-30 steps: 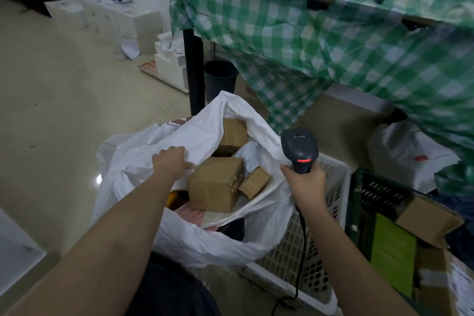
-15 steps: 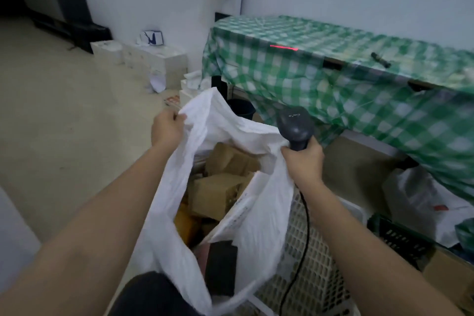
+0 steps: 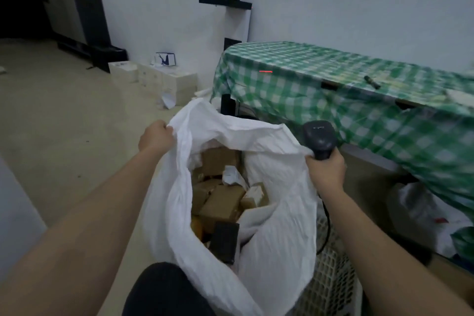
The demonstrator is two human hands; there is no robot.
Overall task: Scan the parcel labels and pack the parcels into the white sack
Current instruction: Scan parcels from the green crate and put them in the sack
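The white sack point(image 3: 277, 213) is held up with its mouth stretched wide between my hands. My left hand point(image 3: 155, 137) grips the sack's left rim. My right hand point(image 3: 325, 170) grips the black barcode scanner point(image 3: 319, 138) by its handle and pinches the sack's right rim against it. Inside the sack lie several brown cardboard parcels point(image 3: 221, 201), a small parcel with a white label point(image 3: 255, 195) and a dark flat item point(image 3: 224, 241). The scanner's red line point(image 3: 265, 71) falls on the tablecloth.
A table with a green checked cloth point(image 3: 359, 105) stands to the right. A white lattice basket point(image 3: 331, 279) sits under the sack's right side. White boxes point(image 3: 159, 79) line the far wall. A white plastic bag point(image 3: 420, 213) lies under the table.
Both hands have lifted the sack's rim higher and pulled the mouth wider. The parcels have sunk deeper inside. The camera has tilted up toward the wall.
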